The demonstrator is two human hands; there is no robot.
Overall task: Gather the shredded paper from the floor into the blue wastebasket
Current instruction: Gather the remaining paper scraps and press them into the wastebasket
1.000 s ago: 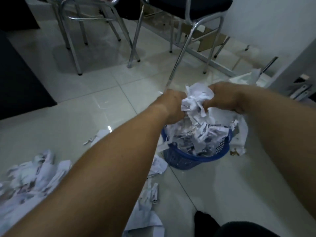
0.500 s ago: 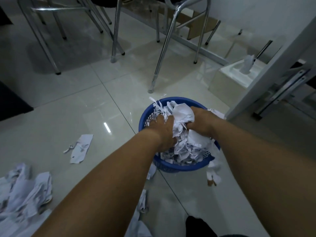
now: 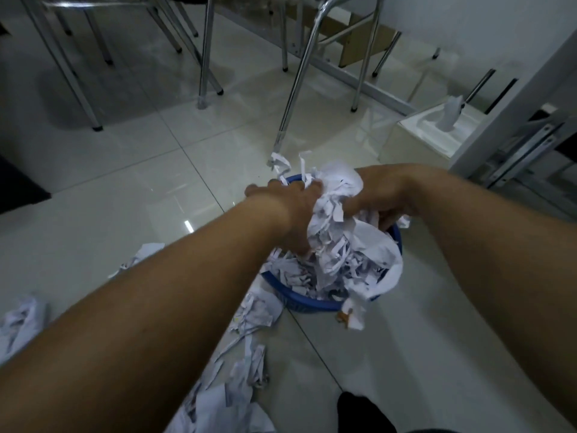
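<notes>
Paper wad (image 3: 335,198) betw. both hands

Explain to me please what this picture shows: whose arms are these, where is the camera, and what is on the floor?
No machine here: a person wears the camera on the head, looking down at their own arms. The left hand and right hand together clutch a wad of shredded paper over the blue wastebasket, which is already heaped full. More shredded scraps lie on the tiled floor beside the basket and toward the lower left. Behind stand metal chair legs and a tissue box.
</notes>
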